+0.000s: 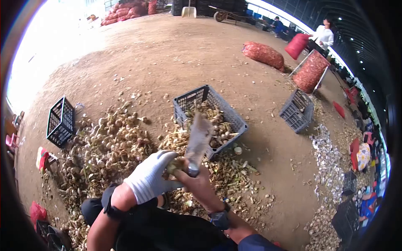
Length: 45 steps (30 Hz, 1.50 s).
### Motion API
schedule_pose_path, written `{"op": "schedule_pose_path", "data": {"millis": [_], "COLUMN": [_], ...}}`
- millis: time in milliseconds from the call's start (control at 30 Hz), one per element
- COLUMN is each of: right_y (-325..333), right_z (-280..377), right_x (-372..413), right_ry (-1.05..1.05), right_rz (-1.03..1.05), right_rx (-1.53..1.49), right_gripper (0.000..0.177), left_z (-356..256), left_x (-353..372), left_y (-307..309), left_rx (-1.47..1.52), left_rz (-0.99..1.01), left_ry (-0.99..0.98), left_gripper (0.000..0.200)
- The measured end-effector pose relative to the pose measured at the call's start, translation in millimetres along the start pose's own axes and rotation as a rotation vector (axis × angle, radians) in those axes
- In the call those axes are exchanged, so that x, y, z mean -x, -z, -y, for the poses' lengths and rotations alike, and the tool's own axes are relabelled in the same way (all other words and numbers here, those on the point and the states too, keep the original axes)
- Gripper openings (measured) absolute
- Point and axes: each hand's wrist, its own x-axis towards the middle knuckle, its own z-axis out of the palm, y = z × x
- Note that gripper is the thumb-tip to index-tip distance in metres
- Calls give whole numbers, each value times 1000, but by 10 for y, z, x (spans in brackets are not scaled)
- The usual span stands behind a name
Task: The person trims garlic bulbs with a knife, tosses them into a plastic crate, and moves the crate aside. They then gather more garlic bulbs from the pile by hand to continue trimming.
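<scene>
So the bare right hand (197,180) is fisted tight round the handle of a broad grey steel knife (199,138). The white-gloved left hand (150,175) is curled round a pale yellow-green garlic stalk (172,167) right beside that fist, both low in front of the body, just this side of the grey plastic lattice crate (235,119). The knife's long axis runs from the fist up and away toward the crate, tip tilted a bit right; the blade's blurred, so I can't read the edge. I'd guess it's stiff and front-heavy, handle-only grip obviously. The stalk looks light, dry and a bit brittle, best held well back from the blade. A heap of loose tan garlic bulbs (109,142) sits to the left.
</scene>
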Motion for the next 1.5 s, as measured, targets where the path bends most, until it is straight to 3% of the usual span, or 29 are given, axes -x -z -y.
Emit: {"op": "schedule_pose_path", "data": {"millis": [67, 133, 200, 267, 400, 433, 500, 600, 700, 733, 800, 933, 1033, 1200, 1267, 1300, 1367, 1500], "right_y": [-60, -113, -155, -149, -182, -188, -111, 0, 28, 7, -43, -76, -131, -188, -211, -216, -219, -248], "right_z": [98, 89, 206, 17, 112, 154, 104, -69, 17, 32, 50, 27, 44, -23, -58, -99, -157, -196], "right_x": [14, 39, 66, 51, 64, 81, 52, -46, -41, -38, -42, -62, -65, -93, -120, -142, -188, -222], "right_ry": [-65, -8, -70, -51, 1, -7, 63, 490, 662, 666, 759, 815, 833, 847, 855, 860, 864, 876], "right_rz": [23, 17, 76, 70, 76, 51, 32, -13, 79, 79, 83, 136, 164, 190, 186, 182, 175, 139], "right_rx": [-140, -242, -278, -247, -302, -280, -60, 431, 655, 656, 803, 878, 851, 841, 826, 823, 820, 800], "right_gripper": [23, 22, 23, 23, 25, 27, 27, 21, 30, 30, 30, 30, 24, 25, 25, 25, 25, 23], "left_z": [-163, -80, 15, 59, 64, 78, -18, -130, 14, 68, 20, -1, 222, 423, 426, 401, 306, 278], "left_x": [47, 125, 213, 263, 343, 370, 391, 434, 491, 485, 532, 601, 617, 574, 560, 572, 609, 645], "left_y": [64, -37, -103, -85, -48, -49, 20, 72, -4, 27, 70, 77, -17, -117, -124, -104, -37, -9], "left_rx": [92, 97, 409, 330, 415, 578, 792, 904, 766, 476, 421, 666, 619, 589, 596, 596, 347, 368], "left_rz": [-11, -50, -119, -100, -138, -204, -253, -259, -262, -170, -123, -111, -137, -132, -136, -138, -256, -189], "left_ry": [136, 128, 270, 204, 299, 298, 282, 353, 314, 203, 140, 195, 10, 141, 258, 259, 47, 97], "left_gripper": [75, 74, 69, 61, 61, 59, 54, 58, 65, 72, 71, 72, 67, 62, 71, 71, 66, 58]}}
